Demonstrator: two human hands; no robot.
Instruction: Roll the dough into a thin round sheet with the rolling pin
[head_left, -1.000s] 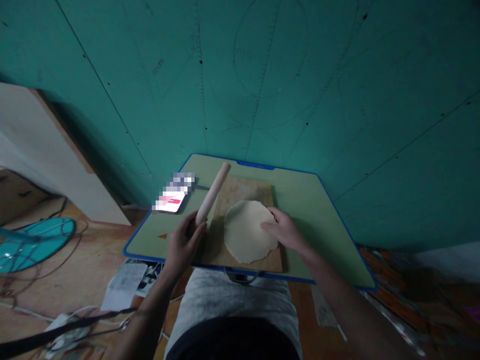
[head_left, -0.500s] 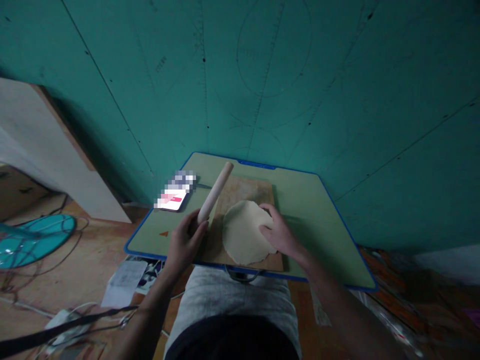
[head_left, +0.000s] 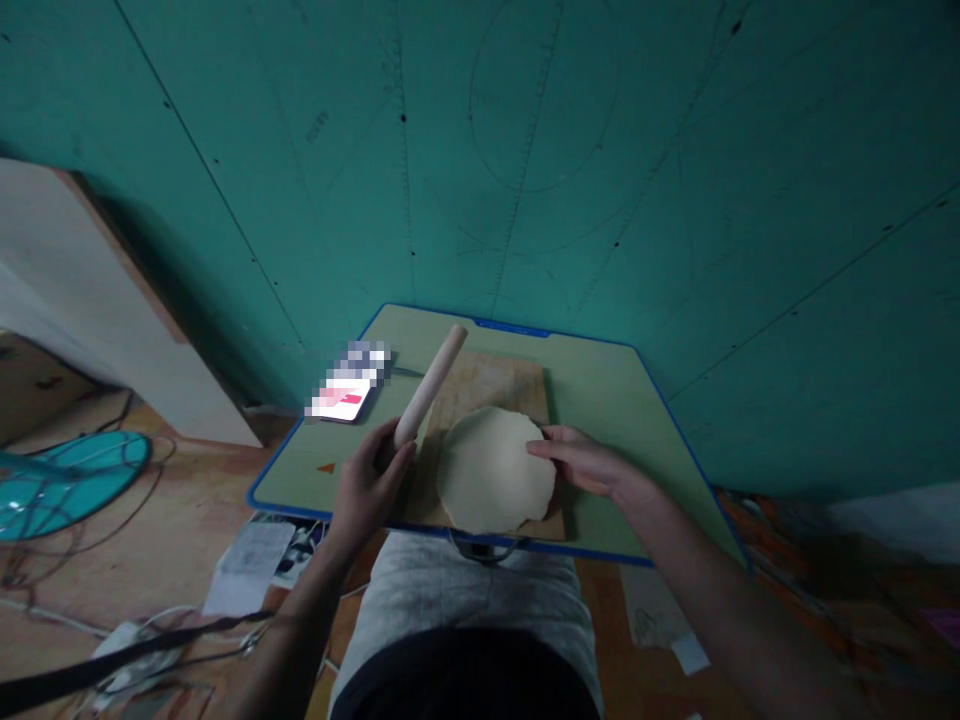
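Observation:
A flat round sheet of dough (head_left: 491, 475), pale with a slightly uneven edge, lies over the wooden cutting board (head_left: 502, 378). My right hand (head_left: 581, 460) pinches its right edge, thumb on top and fingers underneath, partly hidden by the dough. To the left of the board, my left hand (head_left: 373, 470) is wrapped round the lower end of a wooden rolling pin (head_left: 431, 385). The pin slants up and away, its far end over the board's far left corner.
The board rests on a small pale-green table (head_left: 607, 400) with a blue rim. A lit phone (head_left: 349, 385) lies at its left, near a thin dark utensil (head_left: 407, 371). A green wall (head_left: 465, 200) stands behind. Cables and a teal round base (head_left: 82, 480) are on the floor at left.
My right hand has moved from lying over the dough's upper right to gripping its right edge. The dough has turned and shifted slightly left. The left hand and rolling pin stay put.

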